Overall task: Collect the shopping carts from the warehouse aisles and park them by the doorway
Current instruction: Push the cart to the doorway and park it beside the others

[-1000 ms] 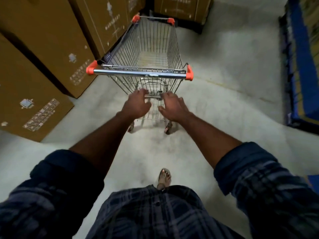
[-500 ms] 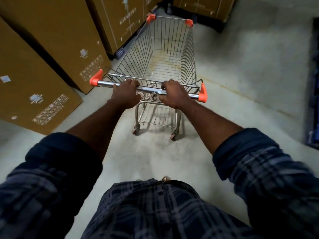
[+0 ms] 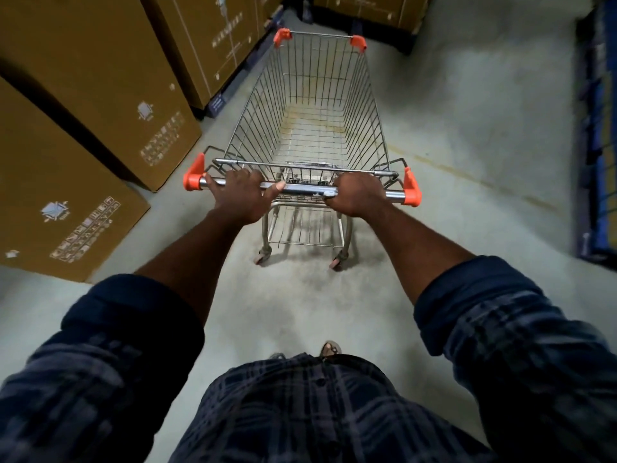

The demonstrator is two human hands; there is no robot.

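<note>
Both hands have spread wider along the bar: left hand (image 3: 238, 195) and right hand (image 3: 359, 195) clench the chrome tube handle (image 3: 300, 189) of the empty steel-wire shopping cart (image 3: 314, 105). It stands on the smooth grey concrete floor (image 3: 467, 145), near the brown cardboard boxes (image 3: 100, 78) at the floor's left edge. Expect a rigid, light, free-rolling frame (grip near the orange plastic end caps for steering).
</note>
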